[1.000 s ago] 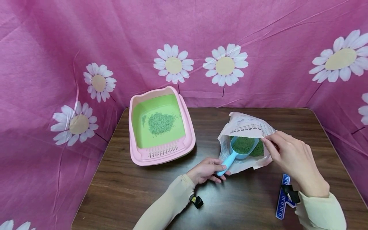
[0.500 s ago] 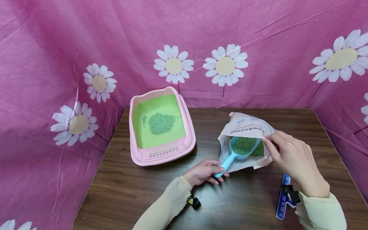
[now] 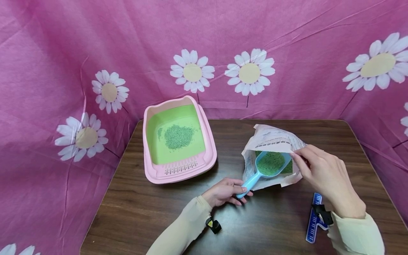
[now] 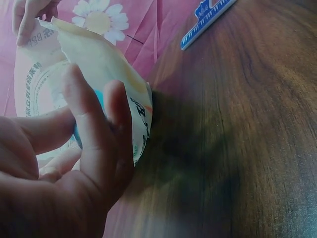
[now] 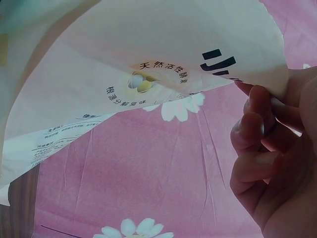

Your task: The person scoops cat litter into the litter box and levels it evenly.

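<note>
A light blue scoop [image 3: 251,183] heaped with green granules lies at the mouth of a white paper bag [image 3: 274,137]. My left hand [image 3: 224,192] pinches the scoop's handle between thumb and fingers. In the left wrist view, the fingers of that left hand [image 4: 94,144] mostly cover the handle. My right hand [image 3: 325,175] pinches the bag's upper edge and holds its mouth apart. More green granules show inside the bag, behind the scoop. The right wrist view has the right hand [image 5: 272,148] gripping a corner of the printed bag [image 5: 99,64].
A pink litter box [image 3: 208,156] with a green inside stands at the left, a patch of green granules on its floor. A blue-and-white ruler-like piece [image 3: 313,217] lies beside my right wrist. Pink flowered cloth [image 3: 223,32] hangs behind the wooden table [image 3: 127,198].
My left hand has drawn the scoop slightly toward me and left, and its bowl now shows more fully at the bag's mouth. My right hand keeps its hold on the bag.
</note>
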Motion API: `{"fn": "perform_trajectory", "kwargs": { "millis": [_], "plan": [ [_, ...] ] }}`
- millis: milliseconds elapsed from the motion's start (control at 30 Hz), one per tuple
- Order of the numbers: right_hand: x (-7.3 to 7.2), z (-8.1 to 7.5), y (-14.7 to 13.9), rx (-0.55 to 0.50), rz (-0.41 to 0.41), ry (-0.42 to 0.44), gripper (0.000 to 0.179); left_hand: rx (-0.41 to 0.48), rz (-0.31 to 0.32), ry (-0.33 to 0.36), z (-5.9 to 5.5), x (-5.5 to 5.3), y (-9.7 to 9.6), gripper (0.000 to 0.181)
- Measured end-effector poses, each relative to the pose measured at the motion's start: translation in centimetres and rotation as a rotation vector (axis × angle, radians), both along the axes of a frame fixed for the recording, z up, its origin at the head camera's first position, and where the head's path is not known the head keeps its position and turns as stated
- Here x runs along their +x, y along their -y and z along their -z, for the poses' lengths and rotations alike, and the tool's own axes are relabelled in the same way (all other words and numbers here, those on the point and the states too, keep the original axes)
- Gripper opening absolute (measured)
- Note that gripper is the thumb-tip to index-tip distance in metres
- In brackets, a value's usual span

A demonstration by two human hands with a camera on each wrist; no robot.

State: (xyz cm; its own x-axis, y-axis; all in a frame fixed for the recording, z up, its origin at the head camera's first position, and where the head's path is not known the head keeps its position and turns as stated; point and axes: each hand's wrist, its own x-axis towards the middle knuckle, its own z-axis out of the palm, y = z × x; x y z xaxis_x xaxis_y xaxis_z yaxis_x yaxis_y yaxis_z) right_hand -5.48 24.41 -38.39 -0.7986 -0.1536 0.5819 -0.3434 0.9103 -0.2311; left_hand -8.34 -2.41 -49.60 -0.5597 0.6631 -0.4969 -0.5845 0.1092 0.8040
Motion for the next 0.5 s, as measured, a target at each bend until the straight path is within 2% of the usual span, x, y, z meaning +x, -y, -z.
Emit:
{"fn": "perform_trajectory", "kwargs": {
  "millis": [367, 500],
  "plan": [
    [-0.1, 0.1, 0.0, -0.011, -0.002, -0.009, 0.008, 0.014, 0.002, 0.000, -0.3, 0.1, 0.6, 0.029],
    [-0.1, 0.0, 0.1, -0.012, 0.003, -0.002, 0.008, 0.020, 0.020, -0.020, -0.5, 0.2, 1.1, 0.032]
  ]
}}
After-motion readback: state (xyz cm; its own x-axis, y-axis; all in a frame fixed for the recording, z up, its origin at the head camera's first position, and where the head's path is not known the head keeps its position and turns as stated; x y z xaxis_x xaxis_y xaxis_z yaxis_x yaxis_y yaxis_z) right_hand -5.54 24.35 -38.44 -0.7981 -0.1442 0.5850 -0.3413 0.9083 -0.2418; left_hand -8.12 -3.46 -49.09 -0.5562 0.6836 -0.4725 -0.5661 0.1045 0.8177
